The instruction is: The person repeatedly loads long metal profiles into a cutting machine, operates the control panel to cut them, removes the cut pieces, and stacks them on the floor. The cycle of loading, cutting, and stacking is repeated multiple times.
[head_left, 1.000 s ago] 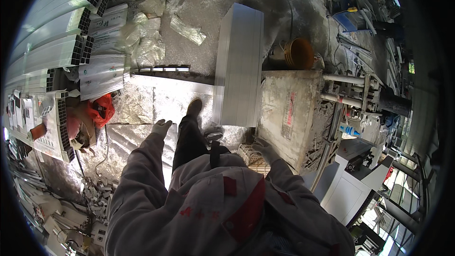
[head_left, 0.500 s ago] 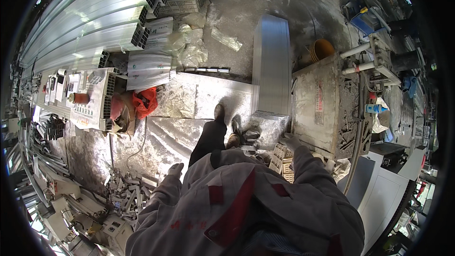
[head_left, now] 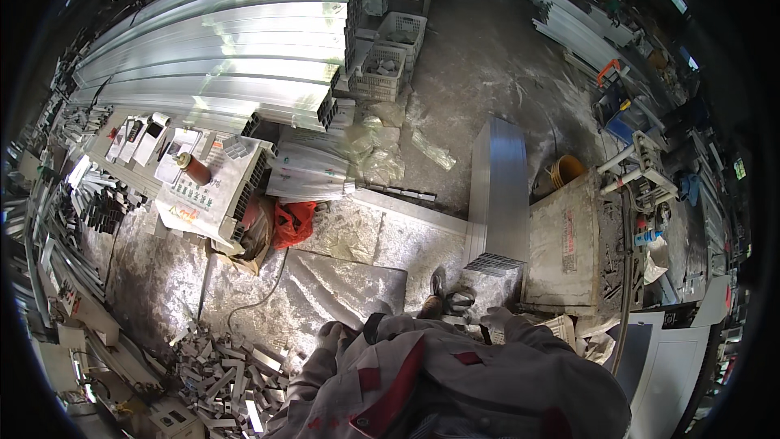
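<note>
My left hand [head_left: 329, 334], in a pale glove, hangs beside my left thigh, above the floor near a heap of metal offcuts [head_left: 231, 378]. It is small in view and I cannot make out its fingers clearly. My right hand [head_left: 498, 318], also gloved, is held out at my right side with fingers loosely extended and nothing visible in them. Below it, a pale plastic crate [head_left: 561, 328] is partly hidden by my sleeve. Ahead of that hand stands a long stack of silvery metal profiles [head_left: 505, 187], its cut ends toward me.
Long metal profiles [head_left: 219, 41] are piled at the far left. A covered table [head_left: 203, 195] bears papers and an orange-brown bottle [head_left: 193, 167]. Beside it lies a red bag [head_left: 294, 223]. A low grey bench [head_left: 561, 248] and a yellow bucket [head_left: 566, 170] stand right. A cable [head_left: 260, 302] crosses the floor.
My view has tilted up and turned, so the surroundings sit lower and more of the far floor shows. My left hand is now closer to my body; my leg is no longer stretched out in sight.
</note>
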Motion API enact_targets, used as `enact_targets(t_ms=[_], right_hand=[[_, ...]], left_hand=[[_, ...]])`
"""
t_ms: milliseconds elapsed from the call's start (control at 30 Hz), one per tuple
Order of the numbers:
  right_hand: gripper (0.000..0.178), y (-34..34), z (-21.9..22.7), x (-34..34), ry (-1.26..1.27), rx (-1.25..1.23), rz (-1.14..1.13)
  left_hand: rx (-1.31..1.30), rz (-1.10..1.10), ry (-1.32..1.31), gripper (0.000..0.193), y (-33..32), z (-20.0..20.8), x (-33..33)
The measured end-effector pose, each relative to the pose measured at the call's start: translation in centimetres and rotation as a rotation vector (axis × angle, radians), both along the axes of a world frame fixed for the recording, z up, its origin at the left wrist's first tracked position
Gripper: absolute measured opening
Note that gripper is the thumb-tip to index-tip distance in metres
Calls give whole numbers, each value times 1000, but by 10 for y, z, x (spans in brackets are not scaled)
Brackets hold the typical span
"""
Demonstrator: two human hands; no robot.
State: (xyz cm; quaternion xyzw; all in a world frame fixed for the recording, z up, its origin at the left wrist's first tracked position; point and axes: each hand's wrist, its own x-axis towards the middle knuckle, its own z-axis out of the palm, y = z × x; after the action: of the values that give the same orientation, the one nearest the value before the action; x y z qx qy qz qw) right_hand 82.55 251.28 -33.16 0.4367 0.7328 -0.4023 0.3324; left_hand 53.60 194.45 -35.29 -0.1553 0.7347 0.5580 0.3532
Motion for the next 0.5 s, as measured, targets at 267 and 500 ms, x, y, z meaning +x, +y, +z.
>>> enact_targets(t_ms=[267,500], right_hand=[[30,-148,18,-179,266,-206,-444],[33,-334,100,-363,241,-286,435]], left_hand=[[-71,380,-165,65,-211,-3,-20],[-363,931,-123,65,-472,-6,142]])
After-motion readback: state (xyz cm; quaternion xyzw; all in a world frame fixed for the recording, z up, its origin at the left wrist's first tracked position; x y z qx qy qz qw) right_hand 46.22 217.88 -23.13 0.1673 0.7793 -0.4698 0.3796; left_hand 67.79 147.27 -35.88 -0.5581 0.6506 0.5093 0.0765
